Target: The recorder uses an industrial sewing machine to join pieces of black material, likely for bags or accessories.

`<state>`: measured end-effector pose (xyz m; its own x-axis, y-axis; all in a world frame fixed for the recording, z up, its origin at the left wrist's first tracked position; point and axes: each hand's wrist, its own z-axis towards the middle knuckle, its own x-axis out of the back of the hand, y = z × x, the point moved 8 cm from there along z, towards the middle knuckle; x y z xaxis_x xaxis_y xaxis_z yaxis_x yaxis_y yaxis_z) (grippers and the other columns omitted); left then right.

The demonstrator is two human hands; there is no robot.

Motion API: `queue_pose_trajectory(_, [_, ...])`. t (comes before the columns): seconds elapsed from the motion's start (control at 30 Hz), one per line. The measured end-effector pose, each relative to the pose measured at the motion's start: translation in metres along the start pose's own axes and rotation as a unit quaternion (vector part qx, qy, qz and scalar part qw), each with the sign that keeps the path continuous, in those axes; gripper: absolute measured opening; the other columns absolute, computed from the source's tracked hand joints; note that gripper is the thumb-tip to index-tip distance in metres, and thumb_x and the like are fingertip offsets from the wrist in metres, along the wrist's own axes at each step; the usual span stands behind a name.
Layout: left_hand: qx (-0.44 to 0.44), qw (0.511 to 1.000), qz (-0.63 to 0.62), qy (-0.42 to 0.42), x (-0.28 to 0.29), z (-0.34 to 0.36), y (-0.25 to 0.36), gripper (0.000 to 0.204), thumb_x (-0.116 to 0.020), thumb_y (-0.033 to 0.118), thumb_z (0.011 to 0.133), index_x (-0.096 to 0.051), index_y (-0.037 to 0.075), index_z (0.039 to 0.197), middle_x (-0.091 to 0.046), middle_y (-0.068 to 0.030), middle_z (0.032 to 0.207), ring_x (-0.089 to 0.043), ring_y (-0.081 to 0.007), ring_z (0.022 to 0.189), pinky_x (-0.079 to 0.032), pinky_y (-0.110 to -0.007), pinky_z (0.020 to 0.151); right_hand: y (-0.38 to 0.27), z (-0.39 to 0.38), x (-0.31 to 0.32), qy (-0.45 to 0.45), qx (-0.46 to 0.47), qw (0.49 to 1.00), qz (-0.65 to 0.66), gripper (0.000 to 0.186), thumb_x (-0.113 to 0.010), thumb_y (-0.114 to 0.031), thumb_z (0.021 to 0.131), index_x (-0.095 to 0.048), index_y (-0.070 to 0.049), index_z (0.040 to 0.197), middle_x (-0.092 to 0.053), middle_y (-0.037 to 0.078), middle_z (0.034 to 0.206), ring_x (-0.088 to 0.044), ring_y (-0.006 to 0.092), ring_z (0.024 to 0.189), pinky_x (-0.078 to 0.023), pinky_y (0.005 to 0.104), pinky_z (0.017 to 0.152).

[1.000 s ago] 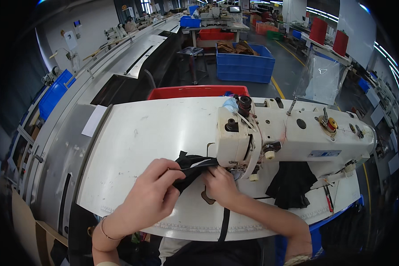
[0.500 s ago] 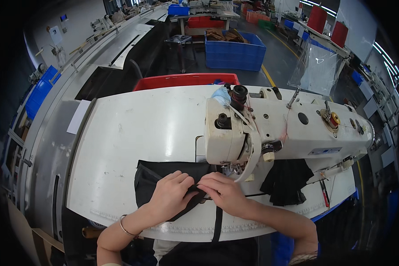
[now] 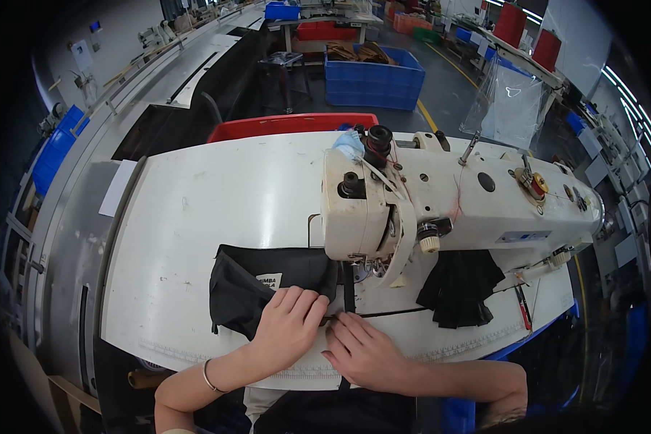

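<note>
A black fabric piece (image 3: pixel 231 289) with a white label (image 3: pixel 270 281) lies left of the sewing machine's needle area. My left hand (image 3: pixel 289 325) is closed on its near right edge, fingers bent over the cloth. Close beside it, my right hand (image 3: pixel 365 351) has its fingers curled over a narrow black strip (image 3: pixel 349 289). That strip runs from beside the presser foot toward the table's front edge, passing beneath the right hand. The fingertips of both hands nearly meet. The white sewing machine (image 3: pixel 441 195) stands just beyond them; its needle is too small to make out.
Black pleated-looking fabric pieces (image 3: pixel 461 289) lie under the machine arm. Farther right is a red-and-black hand tool (image 3: pixel 523 307). A red bin (image 3: pixel 289 126) stands behind the white table (image 3: pixel 188 217), with a blue crate (image 3: pixel 376 79) beyond. A metal counter (image 3: pixel 79 253) runs along the left.
Both hands have come nearer to the table's front edge. The black fabric piece has shifted and its white label now shows. More of the strip near the presser foot is visible.
</note>
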<state>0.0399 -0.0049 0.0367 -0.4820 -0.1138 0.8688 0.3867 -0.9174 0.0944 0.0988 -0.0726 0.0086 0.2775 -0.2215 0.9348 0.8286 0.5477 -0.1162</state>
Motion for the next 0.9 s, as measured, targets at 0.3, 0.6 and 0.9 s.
queue_pose_trajectory(0.3, [0.034,0.994,0.051,-0.091,-0.028,0.021,-0.026,0.024,-0.062,0.012,0.068,-0.063,0.001,0.089,-0.054,-0.0069,0.076,-0.053,-0.0210,0.074,-0.041,-0.033,0.065,-0.016,0.023,-0.002,-0.090,0.084,0.975,0.183,0.065,-0.062,-0.040,0.081,-0.047,0.002,0.128,-0.047,0.022,0.131,-0.044,0.0359,0.123,-0.031,0.0485,0.107])
queue_pose_trajectory(0.6, [-0.035,0.997,-0.021,-0.067,-0.053,0.020,-0.031,0.026,-0.056,0.007,0.071,-0.059,0.001,0.096,-0.056,-0.0136,0.103,-0.054,-0.0292,0.099,-0.046,-0.039,0.084,0.016,-0.033,-0.001,-0.063,0.057,0.986,0.143,0.071,-0.068,-0.040,0.070,-0.052,0.002,0.124,-0.047,0.018,0.134,-0.045,0.0302,0.125,-0.034,0.0458,0.106])
queue_pose_trajectory(0.9, [0.046,0.982,-0.165,-0.084,-0.065,0.008,-0.049,0.033,-0.064,0.005,0.075,-0.063,0.004,0.107,-0.063,-0.0133,0.096,-0.061,-0.0335,0.089,-0.050,-0.043,0.078,0.080,-0.013,-0.042,-0.018,-0.009,0.998,0.054,0.034,-0.064,-0.016,0.074,-0.059,-0.004,0.105,-0.059,0.015,0.097,-0.059,0.0324,0.097,-0.048,0.0459,0.084])
